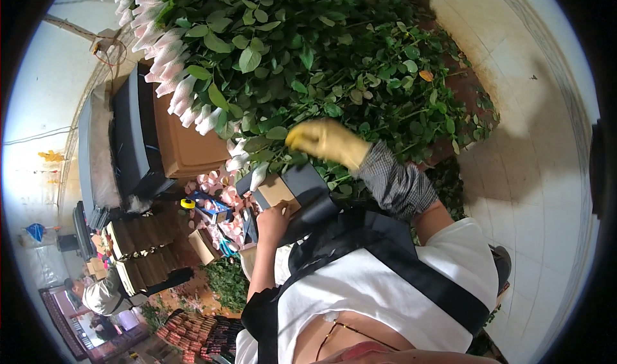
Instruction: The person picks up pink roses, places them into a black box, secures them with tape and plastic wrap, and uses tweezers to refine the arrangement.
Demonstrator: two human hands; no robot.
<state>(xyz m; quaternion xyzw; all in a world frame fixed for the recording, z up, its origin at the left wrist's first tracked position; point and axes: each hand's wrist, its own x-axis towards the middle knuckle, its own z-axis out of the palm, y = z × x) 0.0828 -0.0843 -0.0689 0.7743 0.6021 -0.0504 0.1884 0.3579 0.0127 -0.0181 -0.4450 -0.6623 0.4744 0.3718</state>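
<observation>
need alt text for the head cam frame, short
A right hand in a yellow work glove reaches into a dense heap of green-leaved stems with pale pink rosebuds. The bare left hand grips a dark flat board with a tan cardboard piece on it. Pink petals litter the surface below.

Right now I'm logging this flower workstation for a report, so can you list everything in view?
Rose stems: a big heap, green leaves, top centre.
Wrapped buds: many, pale pink, along the heap's left edge.
Cardboard box: one, brown, left of the heap.
Tape roll: one, yellow, below the box.
Scissors: one, green handles, lower left.
Another person: one, pale cap, bottom left.
Tiled floor: pale, right.
Right hand: yellow glove, on the leaves.
Left hand: bare, at a tan card.
</observation>
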